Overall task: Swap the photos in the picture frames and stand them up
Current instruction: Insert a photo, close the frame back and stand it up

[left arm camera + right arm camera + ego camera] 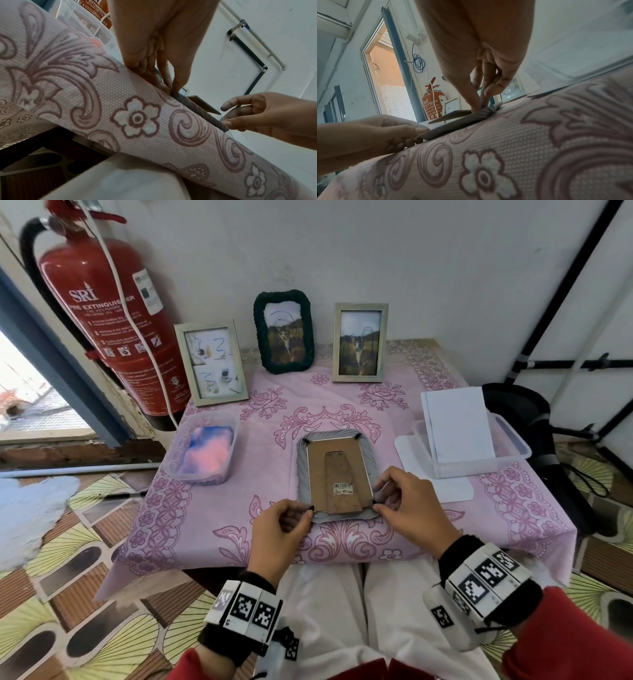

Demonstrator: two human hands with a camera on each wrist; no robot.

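Observation:
A grey ridged picture frame [303,470] lies face down on the pink tablecloth, its brown cardboard back and stand [339,474] facing up. My left hand [304,514] pinches the frame's near left corner at a black tab. At the near right corner, my right hand [379,497] pinches the edge with thumb and forefinger. The wrist views show the frame [462,121] flat on the cloth, with the left hand's thumb [418,129] on top of it. Three frames stand at the back: a pale one with a collage [211,362], a dark green rope one [283,332] and a pale one [360,342], both with dog photos.
A clear tub with pink and blue cloth [202,448] sits left of the frame. On the right, a clear tub [507,453] holds white sheets, with its lid [455,491] beneath. A red fire extinguisher [113,313] hangs at the back left. A black chair [534,419] stands at the right.

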